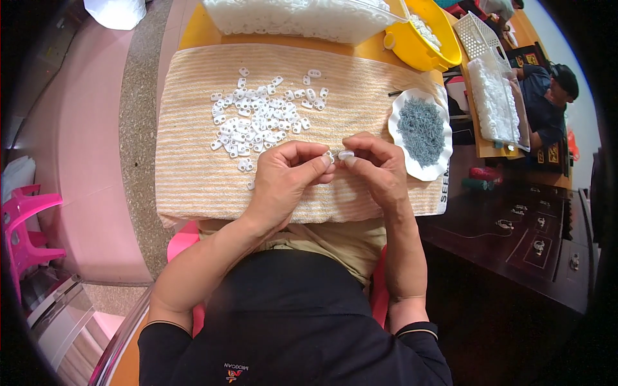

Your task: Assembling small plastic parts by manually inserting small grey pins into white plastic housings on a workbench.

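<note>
Close together above the striped cloth (193, 128), my two hands each pinch something small. Between the thumb and fingertips of my left hand (286, 180) is a small white plastic piece (331, 156) with a hole in it. My right hand (381, 168) grips a rounded white plastic piece (346, 154) just beside it; whether the two touch I cannot tell. Beyond my left hand spreads a loose pile of white two-holed plastic pieces (257, 119). Right of my right hand, a white wavy-rimmed dish (427, 174) holds a heap of tiny grey parts (421, 132), too small to name.
A clear bin (290, 32) full of white pieces stands at the cloth's far edge, with a yellow basin (412, 48) to its right. Farther right, a person (544, 96) sits by a tray of white parts (494, 103). A pink stool (32, 225) stands at left.
</note>
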The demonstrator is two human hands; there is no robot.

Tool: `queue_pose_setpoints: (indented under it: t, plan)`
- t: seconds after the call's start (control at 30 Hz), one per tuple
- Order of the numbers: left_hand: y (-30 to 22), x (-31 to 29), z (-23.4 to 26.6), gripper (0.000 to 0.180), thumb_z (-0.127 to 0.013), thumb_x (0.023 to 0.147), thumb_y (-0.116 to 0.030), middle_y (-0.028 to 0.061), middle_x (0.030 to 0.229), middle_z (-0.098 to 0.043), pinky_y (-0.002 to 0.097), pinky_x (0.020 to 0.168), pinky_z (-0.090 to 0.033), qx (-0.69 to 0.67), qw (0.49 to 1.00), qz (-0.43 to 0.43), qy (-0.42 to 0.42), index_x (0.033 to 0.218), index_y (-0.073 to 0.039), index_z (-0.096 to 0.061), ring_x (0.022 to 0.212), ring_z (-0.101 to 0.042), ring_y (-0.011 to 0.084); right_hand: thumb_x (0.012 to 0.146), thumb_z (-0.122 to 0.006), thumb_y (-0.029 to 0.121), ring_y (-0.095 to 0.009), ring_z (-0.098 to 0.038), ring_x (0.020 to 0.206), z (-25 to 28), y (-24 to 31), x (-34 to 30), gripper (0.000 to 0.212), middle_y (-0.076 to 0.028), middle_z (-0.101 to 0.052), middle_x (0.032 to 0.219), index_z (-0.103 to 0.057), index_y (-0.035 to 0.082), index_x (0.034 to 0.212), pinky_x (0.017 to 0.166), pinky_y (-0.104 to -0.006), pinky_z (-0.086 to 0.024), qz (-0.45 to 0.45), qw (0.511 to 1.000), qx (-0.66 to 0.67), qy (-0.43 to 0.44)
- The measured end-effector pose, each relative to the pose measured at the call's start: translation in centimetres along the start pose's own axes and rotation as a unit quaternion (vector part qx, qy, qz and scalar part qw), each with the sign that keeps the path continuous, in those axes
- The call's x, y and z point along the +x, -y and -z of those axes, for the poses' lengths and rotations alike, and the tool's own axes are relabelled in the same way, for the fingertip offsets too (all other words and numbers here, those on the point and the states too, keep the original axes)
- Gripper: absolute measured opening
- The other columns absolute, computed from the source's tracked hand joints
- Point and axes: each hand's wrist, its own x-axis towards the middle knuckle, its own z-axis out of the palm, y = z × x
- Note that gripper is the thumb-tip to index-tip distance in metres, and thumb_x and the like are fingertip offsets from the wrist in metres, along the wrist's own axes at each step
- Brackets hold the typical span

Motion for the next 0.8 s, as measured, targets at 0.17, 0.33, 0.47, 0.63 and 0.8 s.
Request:
queue_pose_setpoints:
  t: [0.17, 0.33, 0.47, 0.63, 0.8]
  plan:
    - [0.1, 0.0, 0.0, 0.017, -0.064, 0.088, -0.003, 0.0116, 0.091, -0.066, 0.0281, 0.076, -0.058, -0.025, 1.0, 0.002, 0.006, 0.103, 0.004, -0.061, 0.081, -0.066, 0.0161, 0.08, -0.066, -0.006, -0.014, -0.064, 0.086, 0.5, 0.2, 0.0, 0.02, -0.007, -0.065, 0.093, -0.064, -0.003, 0.099, 0.078, -0.0248, -0.052, -0.07, 0.996, 0.027, 0.047]
    - [0.2, -0.1, -0.1, 0.016, -0.064, 0.088, -0.002, 0.011, 0.09, -0.066, 0.0283, 0.076, -0.058, -0.05, 0.998, 0.011, 0.024, 0.103, 0.003, -0.061, 0.081, -0.066, 0.0162, 0.082, -0.068, -0.002, -0.013, -0.065, 0.083, 0.5, 0.3, -0.1, 0.018, -0.008, -0.068, 0.091, -0.064, -0.003, 0.099, 0.076, -0.0241, -0.052, -0.092, 0.993, 0.05, 0.051]
    - [0.4, -0.1, -0.1, 0.016, -0.064, 0.088, -0.002, 0.0107, 0.089, -0.066, 0.028, 0.076, -0.058, -0.074, 0.997, 0.016, 0.023, 0.103, 0.003, -0.061, 0.081, -0.066, 0.0163, 0.085, -0.068, 0.004, -0.012, -0.065, 0.081, 0.3, -0.2, -0.1, 0.022, -0.009, -0.069, 0.091, -0.064, -0.004, 0.105, 0.074, -0.0233, -0.052, -0.085, 0.992, 0.084, 0.048]
    - [0.5, 0.0, 0.0, 0.015, -0.063, 0.088, -0.001, 0.0105, 0.09, -0.066, 0.0277, 0.076, -0.058, -0.081, 0.996, 0.014, 0.026, 0.103, 0.003, -0.062, 0.081, -0.066, 0.0164, 0.087, -0.067, 0.006, -0.012, -0.064, 0.083, -0.1, -0.8, -0.1, 0.029, -0.008, -0.069, 0.093, -0.063, -0.004, 0.113, 0.075, -0.0231, -0.052, -0.081, 0.993, 0.069, 0.042]
    - [0.6, 0.0, 0.1, 0.015, -0.063, 0.088, -0.001, 0.0106, 0.09, -0.066, 0.0278, 0.075, -0.058, -0.1, 0.995, 0.011, 0.03, 0.103, 0.003, -0.062, 0.081, -0.066, 0.0164, 0.087, -0.067, 0.006, -0.012, -0.064, 0.087, -0.2, -0.7, -0.1, 0.031, -0.009, -0.068, 0.1, -0.062, -0.004, 0.116, 0.077, -0.0232, -0.051, -0.064, 0.993, 0.066, 0.07]
